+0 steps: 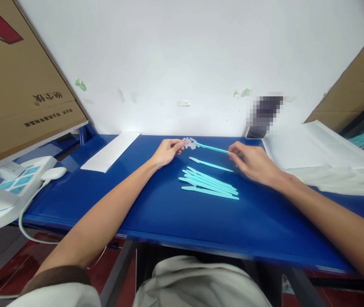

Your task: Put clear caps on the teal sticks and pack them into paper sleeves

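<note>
My right hand [247, 160] pinches the right end of a slim turquoise eyebrow razor [212, 148], holding it sideways with its tip toward my left hand. Beside a small heap of translucent plastic pieces [191, 143], my left hand [168, 152] has thumb and fingers closed together; what lies between them is too small to make out. A single turquoise razor [212, 164] with a pale tip lies just below the held one. Nearer to me, several more razors [210, 182] form a loose fanned pile on the blue table [156, 204].
A white strip [111, 152] lies at left, near a white power strip [25, 179] with a plugged-in cable. Stacked white plastic bags [325, 153] fill the right side. A blurred-out phone-like object [263, 117] leans on the white wall. Cardboard [25, 89] stands at left.
</note>
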Demonstrator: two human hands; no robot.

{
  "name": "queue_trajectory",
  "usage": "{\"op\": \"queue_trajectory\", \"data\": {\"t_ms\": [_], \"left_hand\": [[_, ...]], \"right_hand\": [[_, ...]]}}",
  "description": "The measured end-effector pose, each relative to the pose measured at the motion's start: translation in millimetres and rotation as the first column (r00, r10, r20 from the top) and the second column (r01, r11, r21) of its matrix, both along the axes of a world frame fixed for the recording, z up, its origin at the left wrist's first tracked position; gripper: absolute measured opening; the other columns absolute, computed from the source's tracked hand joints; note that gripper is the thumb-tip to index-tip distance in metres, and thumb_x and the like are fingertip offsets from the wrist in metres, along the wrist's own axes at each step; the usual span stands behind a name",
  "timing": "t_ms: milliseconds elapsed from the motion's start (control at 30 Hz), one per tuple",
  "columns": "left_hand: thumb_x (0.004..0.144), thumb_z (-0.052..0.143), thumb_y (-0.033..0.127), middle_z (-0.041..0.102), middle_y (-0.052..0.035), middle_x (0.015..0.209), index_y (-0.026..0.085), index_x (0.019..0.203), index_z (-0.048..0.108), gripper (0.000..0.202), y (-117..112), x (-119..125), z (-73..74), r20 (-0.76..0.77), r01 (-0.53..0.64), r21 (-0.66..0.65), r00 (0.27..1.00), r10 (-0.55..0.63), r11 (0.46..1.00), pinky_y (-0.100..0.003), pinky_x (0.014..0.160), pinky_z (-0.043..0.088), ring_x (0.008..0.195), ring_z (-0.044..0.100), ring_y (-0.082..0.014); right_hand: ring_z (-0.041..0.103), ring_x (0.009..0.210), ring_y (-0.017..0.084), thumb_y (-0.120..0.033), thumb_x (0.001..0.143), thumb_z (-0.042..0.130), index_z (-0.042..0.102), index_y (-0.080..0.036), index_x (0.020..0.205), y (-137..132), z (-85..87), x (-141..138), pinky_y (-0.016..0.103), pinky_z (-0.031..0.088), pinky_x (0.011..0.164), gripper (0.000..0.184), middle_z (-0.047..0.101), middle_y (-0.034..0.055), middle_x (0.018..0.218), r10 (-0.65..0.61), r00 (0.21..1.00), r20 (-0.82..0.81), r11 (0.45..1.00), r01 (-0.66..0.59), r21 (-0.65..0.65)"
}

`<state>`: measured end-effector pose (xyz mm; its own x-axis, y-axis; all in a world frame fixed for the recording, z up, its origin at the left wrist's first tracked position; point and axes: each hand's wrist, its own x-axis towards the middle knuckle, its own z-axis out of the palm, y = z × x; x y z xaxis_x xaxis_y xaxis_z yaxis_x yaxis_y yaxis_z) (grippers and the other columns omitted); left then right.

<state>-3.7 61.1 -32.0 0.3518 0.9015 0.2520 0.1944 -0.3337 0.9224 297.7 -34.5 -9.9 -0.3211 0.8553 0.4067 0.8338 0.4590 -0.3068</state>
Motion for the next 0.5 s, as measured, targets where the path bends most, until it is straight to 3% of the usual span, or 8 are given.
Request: {"op": "queue_trajectory", "data": {"t_ms": [167,500], "left_hand": [[0.086,0.067,0.055,0.071,-0.0072,0.080,0.011,0.097,0.078,0.046,-2.1,1.4,0.9,-0.042,-0.039,0.061,0.998,0.041,0.997,-0.027,0.072,0.047,0.071,0.058,-0.0147],[0.087,0.065,0.054,0.074,-0.0083,0.085,0.012,0.097,0.078,0.045,-9.3,5.5,2.2,-0.049,-0.032,0.067,0.998,0.036,0.997,-0.027,0.066,0.044,0.068,0.058,-0.0139]], "right_hand": [[0.061,0.067,0.019,-0.034,0.100,0.041,0.053,-0.022,0.097,2.9,-3.6,1.3,0.030,0.042,0.063,0.017,0.068,0.0053,0.081,0.033,0.998,0.058,0.999,-0.035,0.028],[0.062,0.067,0.021,-0.037,0.101,0.040,0.056,-0.022,0.101,1.4,-6.0,-0.5,0.031,0.042,0.063,0.022,0.069,0.0055,0.081,0.049,0.997,0.062,0.999,-0.049,-0.006]]}}
